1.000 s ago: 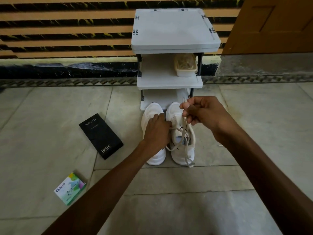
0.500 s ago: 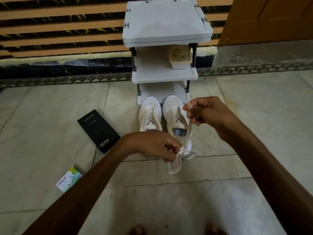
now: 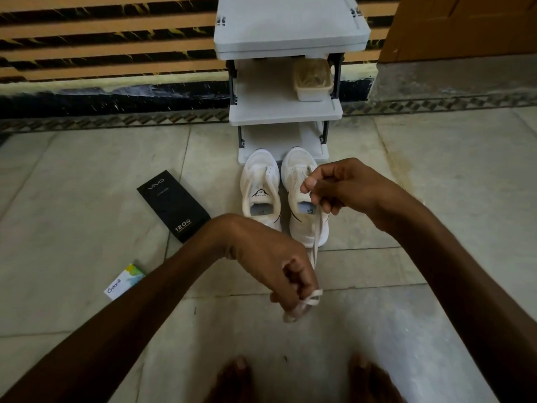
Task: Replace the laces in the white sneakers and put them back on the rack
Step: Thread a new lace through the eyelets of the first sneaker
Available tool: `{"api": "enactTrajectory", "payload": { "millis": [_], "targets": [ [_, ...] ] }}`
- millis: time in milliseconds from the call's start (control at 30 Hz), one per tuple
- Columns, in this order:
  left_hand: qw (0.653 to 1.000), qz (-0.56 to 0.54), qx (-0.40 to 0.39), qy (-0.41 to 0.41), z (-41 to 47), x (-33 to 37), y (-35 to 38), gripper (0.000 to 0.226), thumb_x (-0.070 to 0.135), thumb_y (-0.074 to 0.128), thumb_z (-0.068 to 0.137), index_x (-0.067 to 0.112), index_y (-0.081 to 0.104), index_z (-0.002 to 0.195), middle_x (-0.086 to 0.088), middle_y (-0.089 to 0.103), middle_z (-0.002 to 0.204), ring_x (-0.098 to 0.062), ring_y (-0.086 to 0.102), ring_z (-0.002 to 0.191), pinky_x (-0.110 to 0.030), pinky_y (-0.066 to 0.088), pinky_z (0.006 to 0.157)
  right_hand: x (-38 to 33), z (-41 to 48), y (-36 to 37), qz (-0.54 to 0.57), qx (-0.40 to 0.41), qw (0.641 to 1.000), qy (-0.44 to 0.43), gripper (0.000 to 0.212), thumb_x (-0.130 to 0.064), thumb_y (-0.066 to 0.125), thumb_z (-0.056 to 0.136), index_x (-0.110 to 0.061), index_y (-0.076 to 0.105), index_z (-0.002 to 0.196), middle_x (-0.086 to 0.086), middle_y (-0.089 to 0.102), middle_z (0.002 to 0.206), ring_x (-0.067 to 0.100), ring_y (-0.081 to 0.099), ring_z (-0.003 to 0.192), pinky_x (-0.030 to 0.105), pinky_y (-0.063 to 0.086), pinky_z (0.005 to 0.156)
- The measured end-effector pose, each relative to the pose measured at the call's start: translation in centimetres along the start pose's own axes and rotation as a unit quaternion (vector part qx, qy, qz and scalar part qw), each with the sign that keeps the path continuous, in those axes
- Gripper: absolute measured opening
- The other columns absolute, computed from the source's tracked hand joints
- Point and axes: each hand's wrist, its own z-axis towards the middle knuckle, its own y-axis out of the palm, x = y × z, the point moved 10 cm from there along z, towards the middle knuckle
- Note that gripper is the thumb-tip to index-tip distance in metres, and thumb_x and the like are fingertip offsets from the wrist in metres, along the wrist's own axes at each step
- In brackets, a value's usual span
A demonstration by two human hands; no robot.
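Two white sneakers stand side by side on the floor, toes toward the grey shoe rack [image 3: 286, 114]. The left sneaker [image 3: 260, 187] has no lace in it. The right sneaker [image 3: 302, 196] sits under my right hand [image 3: 340, 187], which pinches the upper part of a white lace [image 3: 316, 237]. That lace runs down and toward me to my left hand [image 3: 279, 274], which grips its bunched lower end in curled fingers, well in front of the shoes' heels.
A black phone box [image 3: 174, 205] lies left of the sneakers, and a small green and white box [image 3: 125, 282] lies nearer me. A plastic container [image 3: 312, 80] sits on the rack's middle shelf. My bare toes [image 3: 238, 370] show at the bottom edge.
My left hand left the right sneaker and pulled the lace toward me and down. My right hand kept its pinch above the shoe. The view tilted down, showing my toes.
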Motion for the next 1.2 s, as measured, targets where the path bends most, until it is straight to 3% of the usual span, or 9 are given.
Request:
{"api": "enactTrajectory", "payload": {
  "millis": [133,267,433,533,767,833,933,1100,1200],
  "targets": [
    [0.998,-0.042,0.047,-0.024,-0.1,-1.4,-0.2,0.011,0.009,0.06,0.094,0.001,0.067,0.097,0.002,0.066,0.079,-0.012,0.056,0.067,-0.021,0.044,0.063,0.1,0.1,0.3,-0.013,-0.006,1.0,0.005,0.017,-0.011,0.056,0.095,-0.009,0.072,0.089,0.001,0.067,0.067,0.006,0.057,0.053,0.018,0.045,0.05],
    [0.982,-0.055,0.139,-0.115,-0.5,-4.2,-1.9,0.018,0.018,0.058,0.094,0.004,0.068,0.089,0.0,0.065,0.068,-0.008,0.051,0.059,-0.024,0.04,0.061,0.4,-0.2,0.9,-0.03,-0.032,0.999,0.011,0.019,-0.015,0.056,0.096,-0.008,0.072,0.089,0.003,0.066,0.067,0.007,0.053,0.052,0.018,0.043,0.048],
    [0.913,-0.019,0.318,-0.256,-2.0,-9.1,-5.5,0.03,0.022,0.049,0.093,0.014,0.066,0.07,0.003,0.068,0.064,-0.005,0.053,0.052,-0.012,0.041,0.051,0.9,-1.2,1.7,-0.07,-0.099,0.992,0.04,0.023,-0.019,0.056,0.097,-0.002,0.071,0.093,0.002,0.063,0.064,0.007,0.048,0.048,0.018,0.04,0.045],
    [0.887,-0.09,0.355,-0.28,-1.4,-10.9,-5.9,0.037,0.02,0.05,0.093,0.016,0.062,0.057,0.007,0.059,0.045,-0.004,0.048,0.041,-0.013,0.038,0.043,0.4,-2.4,3.1,-0.051,-0.182,0.981,0.049,0.023,-0.019,0.059,0.094,0.001,0.069,0.091,0.007,0.061,0.064,0.009,0.048,0.047,0.018,0.04,0.042],
    [0.934,-0.068,0.262,-0.233,3.0,-10.8,-3.7,0.028,0.025,0.051,0.096,0.005,0.068,0.088,-0.005,0.069,0.078,-0.014,0.058,0.066,-0.024,0.048,0.064,-4.5,-6.1,5.2,0.119,-0.354,0.927,-0.014,0.018,-0.012,0.049,0.092,-0.005,0.063,0.083,0.005,0.056,0.057,0.003,0.046,0.036,0.013,0.037,0.034],
    [0.956,-0.029,0.212,-0.201,4.5,-9.7,-2.7,0.033,0.024,0.049,0.097,0.004,0.068,0.081,-0.012,0.07,0.082,-0.016,0.057,0.067,-0.022,0.045,0.065,-5.5,-6.5,5.3,0.156,-0.376,0.913,-0.032,0.02,-0.009,0.047,0.094,-0.006,0.063,0.083,0.005,0.055,0.057,0.002,0.046,0.036,0.012,0.037,0.034],
    [0.98,0.016,0.136,-0.147,6.7,-7.0,-1.0,0.038,0.016,0.047,0.098,0.016,0.054,0.061,-0.011,0.059,0.073,-0.014,0.05,0.065,-0.023,0.039,0.068,-6.5,-6.8,5.2,0.188,-0.393,0.899,-0.046,0.019,-0.011,0.047,0.094,-0.007,0.064,0.084,0.003,0.055,0.057,0.001,0.045,0.037,0.011,0.036,0.034],
    [0.995,0.027,0.028,-0.089,10.4,-3.9,1.6,0.032,0.013,0.046,0.101,0.012,0.054,0.071,-0.013,0.055,0.076,-0.016,0.051,0.066,-0.014,0.041,0.067,-6.8,-6.8,4.5,0.185,-0.376,0.906,-0.053,0.017,-0.014,0.049,0.092,-0.006,0.063,0.084,0.002,0.054,0.056,0.0,0.042,0.036,0.01,0.034,0.033],
    [0.997,0.047,-0.017,-0.062,11.2,-3.2,2.4,0.029,0.013,0.051,0.099,0.016,0.059,0.071,-0.014,0.058,0.077,-0.025,0.052,0.072,-0.034,0.043,0.074,-6.4,-6.9,3.7,0.189,-0.361,0.912,-0.047,0.016,-0.016,0.052,0.09,-0.006,0.063,0.084,0.002,0.052,0.056,0.001,0.042,0.036,0.011,0.033,0.033]
  ]
}}
